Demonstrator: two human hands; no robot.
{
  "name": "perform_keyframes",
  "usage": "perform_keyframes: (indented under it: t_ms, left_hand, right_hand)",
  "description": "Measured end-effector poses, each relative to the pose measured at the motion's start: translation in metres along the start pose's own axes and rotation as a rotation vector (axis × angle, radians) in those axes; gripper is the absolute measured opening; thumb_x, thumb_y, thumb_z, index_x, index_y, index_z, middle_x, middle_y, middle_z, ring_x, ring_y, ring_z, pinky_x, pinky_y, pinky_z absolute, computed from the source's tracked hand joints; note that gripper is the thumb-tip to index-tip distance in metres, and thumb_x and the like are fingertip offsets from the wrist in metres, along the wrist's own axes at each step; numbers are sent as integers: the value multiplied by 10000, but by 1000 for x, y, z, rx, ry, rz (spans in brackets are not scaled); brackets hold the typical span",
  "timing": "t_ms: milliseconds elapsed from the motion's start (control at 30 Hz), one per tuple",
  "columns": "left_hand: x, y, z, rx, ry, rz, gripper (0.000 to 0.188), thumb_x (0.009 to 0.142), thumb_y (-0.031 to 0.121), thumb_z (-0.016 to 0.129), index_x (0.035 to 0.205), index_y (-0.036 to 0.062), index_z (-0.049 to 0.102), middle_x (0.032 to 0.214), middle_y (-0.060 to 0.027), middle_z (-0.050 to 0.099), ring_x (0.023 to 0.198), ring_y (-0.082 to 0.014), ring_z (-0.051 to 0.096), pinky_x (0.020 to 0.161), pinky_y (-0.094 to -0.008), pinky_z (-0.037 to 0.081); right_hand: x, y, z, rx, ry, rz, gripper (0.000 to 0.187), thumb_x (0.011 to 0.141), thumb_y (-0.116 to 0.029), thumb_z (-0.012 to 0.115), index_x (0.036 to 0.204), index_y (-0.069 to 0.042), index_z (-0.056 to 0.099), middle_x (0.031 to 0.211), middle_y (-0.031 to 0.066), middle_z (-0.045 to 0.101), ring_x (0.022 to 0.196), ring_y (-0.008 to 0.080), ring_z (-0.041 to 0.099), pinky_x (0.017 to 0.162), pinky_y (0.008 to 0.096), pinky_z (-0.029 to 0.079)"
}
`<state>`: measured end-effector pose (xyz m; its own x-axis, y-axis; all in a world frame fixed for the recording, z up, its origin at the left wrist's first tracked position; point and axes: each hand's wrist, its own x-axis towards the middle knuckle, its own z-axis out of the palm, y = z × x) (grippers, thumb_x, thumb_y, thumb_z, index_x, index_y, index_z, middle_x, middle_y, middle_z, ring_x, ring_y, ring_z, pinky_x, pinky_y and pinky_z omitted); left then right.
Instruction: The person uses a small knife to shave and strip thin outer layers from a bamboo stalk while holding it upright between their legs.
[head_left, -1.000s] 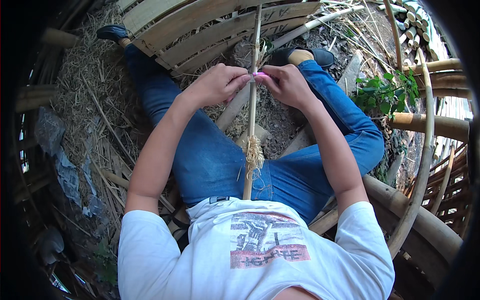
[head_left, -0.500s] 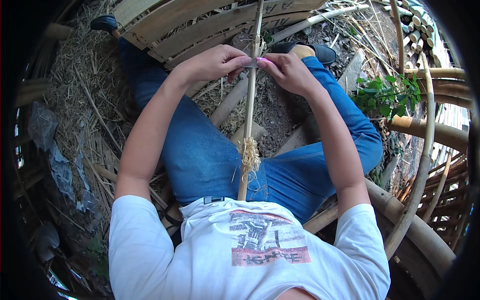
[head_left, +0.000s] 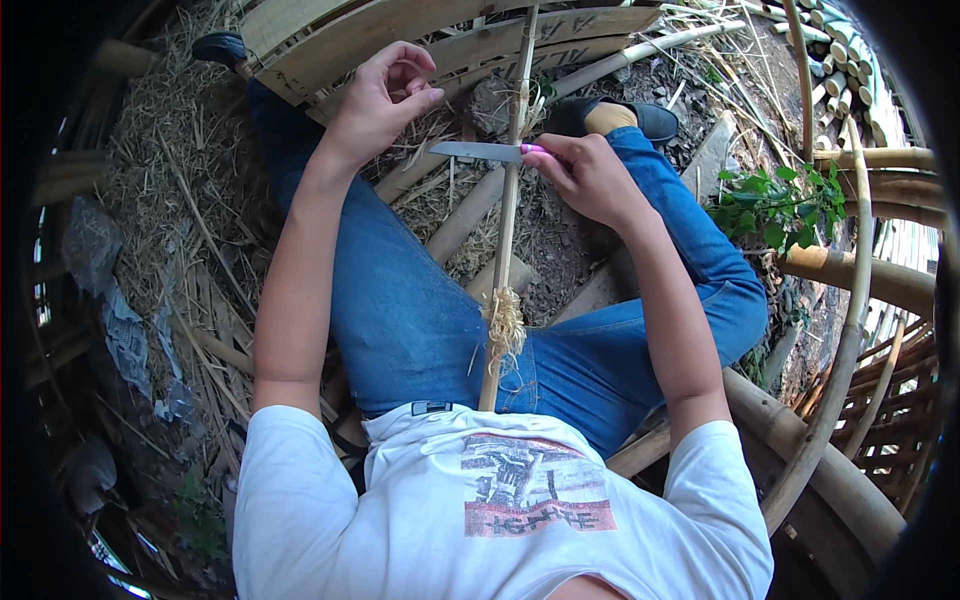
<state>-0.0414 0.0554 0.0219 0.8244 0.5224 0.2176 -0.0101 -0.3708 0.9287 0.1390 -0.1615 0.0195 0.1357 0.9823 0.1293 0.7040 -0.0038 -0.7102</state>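
Note:
A knife (head_left: 480, 151) with a pink handle is gripped in my right hand (head_left: 590, 170), its blade pointing left across a long split bamboo strip (head_left: 506, 210). The strip runs from the slatted wooden panel down to my lap. A bunch of curled shavings (head_left: 503, 322) clings to its lower part, and a few more curls hang near its upper part. Raised to the left of the blade is my left hand (head_left: 385, 100), clear of both knife and strip. Its fingers are loosely bent with the thumb apart, and nothing shows in them.
A slatted wooden panel (head_left: 450, 60) stands beyond my hands. Cut bamboo pieces (head_left: 845, 70) are stacked at the far right, near a leafy green plant (head_left: 780, 205). Bamboo poles (head_left: 860, 275) form a frame on the right. Dry straw and plastic scraps (head_left: 125, 340) lie at left.
My left hand has let go of the blade's tip and moved up and left, baring the blade. My right hand still holds the knife, slightly lower over the strip.

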Motion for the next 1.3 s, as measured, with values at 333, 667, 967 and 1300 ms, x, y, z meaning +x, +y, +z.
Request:
perform_keyframes:
  t_ms: [333,667,967,1300]
  left_hand:
    - [-35,-27,-9,-76,66,-178,386,780,-54,738,1138,24,619,813,32,596,820,-52,626,781,-201,528]
    - [-45,-24,-5,-126,46,-180,418,812,-85,687,1216,13,639,861,-20,674,877,-100,677,820,-228,551]
    - [-39,-13,-5,190,213,-257,252,943,198,674,1096,-1,700,845,-53,711,777,-63,666,668,-220,516]
    - [5,24,34,288,-506,-162,321,1008,287,562,941,-19,634,697,-16,553,646,-76,492,571,-278,414]
  right_hand:
    - [-1,0,2,57,-15,29,222,982,-191,577,991,22,639,614,160,469,531,186,369,514,339,364]
    - [-2,-2,1,54,-28,54,217,984,-185,571,992,22,636,609,137,453,533,164,369,509,332,356]
    - [-1,2,4,21,-9,25,198,975,-167,573,993,20,638,617,159,481,521,190,391,513,341,368]
    - [10,7,7,4,54,-6,244,945,-254,626,942,-18,689,639,205,566,564,372,551,535,413,428]
